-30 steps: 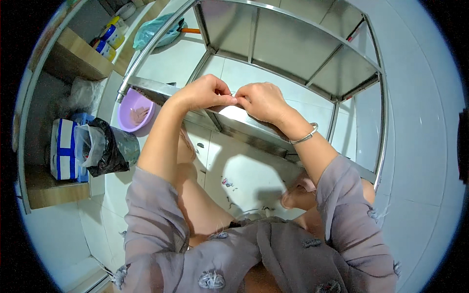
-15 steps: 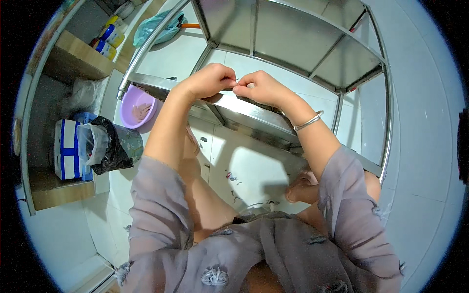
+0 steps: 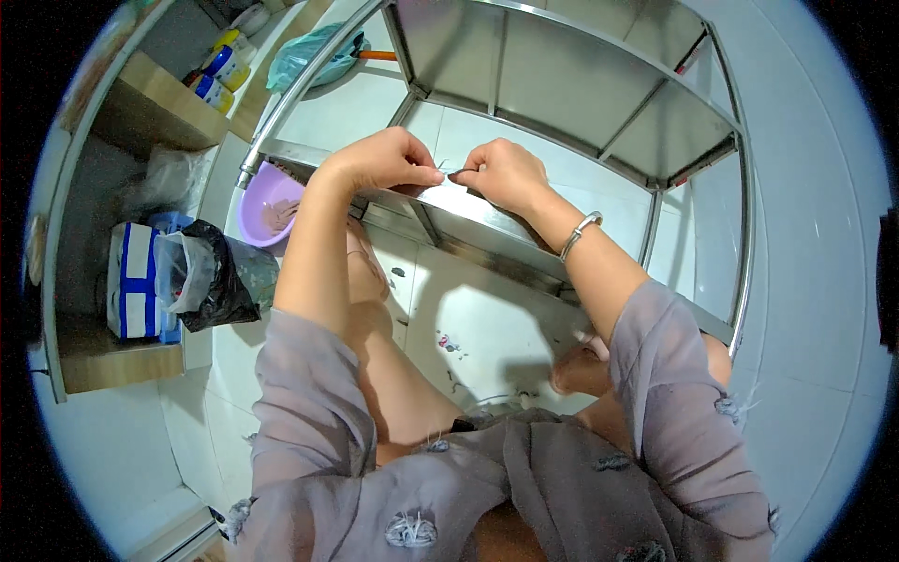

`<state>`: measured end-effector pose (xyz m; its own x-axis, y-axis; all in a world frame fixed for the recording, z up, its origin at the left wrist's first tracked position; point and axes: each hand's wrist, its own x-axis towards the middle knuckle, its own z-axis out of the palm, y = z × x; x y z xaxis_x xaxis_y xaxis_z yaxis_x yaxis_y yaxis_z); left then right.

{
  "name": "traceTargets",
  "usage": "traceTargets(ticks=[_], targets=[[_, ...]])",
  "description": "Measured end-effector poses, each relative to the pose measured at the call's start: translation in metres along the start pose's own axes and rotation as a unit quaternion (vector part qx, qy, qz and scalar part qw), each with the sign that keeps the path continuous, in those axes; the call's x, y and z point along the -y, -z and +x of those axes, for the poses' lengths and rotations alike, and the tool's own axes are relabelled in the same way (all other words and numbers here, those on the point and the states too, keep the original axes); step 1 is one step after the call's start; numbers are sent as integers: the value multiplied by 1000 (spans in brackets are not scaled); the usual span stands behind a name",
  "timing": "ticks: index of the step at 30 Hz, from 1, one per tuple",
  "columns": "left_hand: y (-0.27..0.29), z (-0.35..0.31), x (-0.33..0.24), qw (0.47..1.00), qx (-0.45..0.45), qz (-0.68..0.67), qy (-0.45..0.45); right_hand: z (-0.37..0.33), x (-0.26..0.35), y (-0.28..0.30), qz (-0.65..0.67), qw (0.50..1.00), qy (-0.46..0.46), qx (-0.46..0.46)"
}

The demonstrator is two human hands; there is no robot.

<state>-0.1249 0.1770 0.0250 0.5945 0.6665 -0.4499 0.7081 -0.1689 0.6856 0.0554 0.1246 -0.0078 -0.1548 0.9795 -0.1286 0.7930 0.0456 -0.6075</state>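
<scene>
My left hand (image 3: 398, 159) is closed in a pinch just over the near edge of a steel rack (image 3: 482, 223). A thin, pale bit seems to show at its fingertips, too small to name. Close by on the right, my right hand (image 3: 508, 176) pinches a small dark thing (image 3: 459, 175), also too small to name, whose tip pokes out toward the left fingers. A narrow gap separates the two sets of fingertips. The fingers of both hands are partly hidden behind the knuckles. A silver bracelet (image 3: 579, 236) circles my right wrist.
Left of the rack stands a purple basin (image 3: 248, 214) with pale pinkish pieces inside. Beside it are a bin with a black bag (image 3: 223, 286) and an open cabinet (image 3: 117, 365). A teal plastic bag (image 3: 304, 58) lies behind. Dark scraps (image 3: 449, 345) dot the floor between my legs.
My fingertips, which met before, have drawn slightly apart. The small dark thing now shows at my right fingers. The whole view has shifted a little.
</scene>
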Motion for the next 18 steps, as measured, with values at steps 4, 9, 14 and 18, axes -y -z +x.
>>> traceTargets(ticks=[4, 9, 14, 18], targets=[[-1, 1, -4, 1000, 1, -7, -11, 2, -4, 0, 25, 1000, -7, 15], [-4, 7, 6, 999, -26, -5, -40, 10, -22, -6, 196, 978, 68, 25], [-3, 8, 11, 999, -40, -34, -11, -1, -17, 6, 260, 959, 81, 75], [-4, 9, 12, 995, -35, -87, -14, 4, -12, 4, 187, 970, 138, 77]])
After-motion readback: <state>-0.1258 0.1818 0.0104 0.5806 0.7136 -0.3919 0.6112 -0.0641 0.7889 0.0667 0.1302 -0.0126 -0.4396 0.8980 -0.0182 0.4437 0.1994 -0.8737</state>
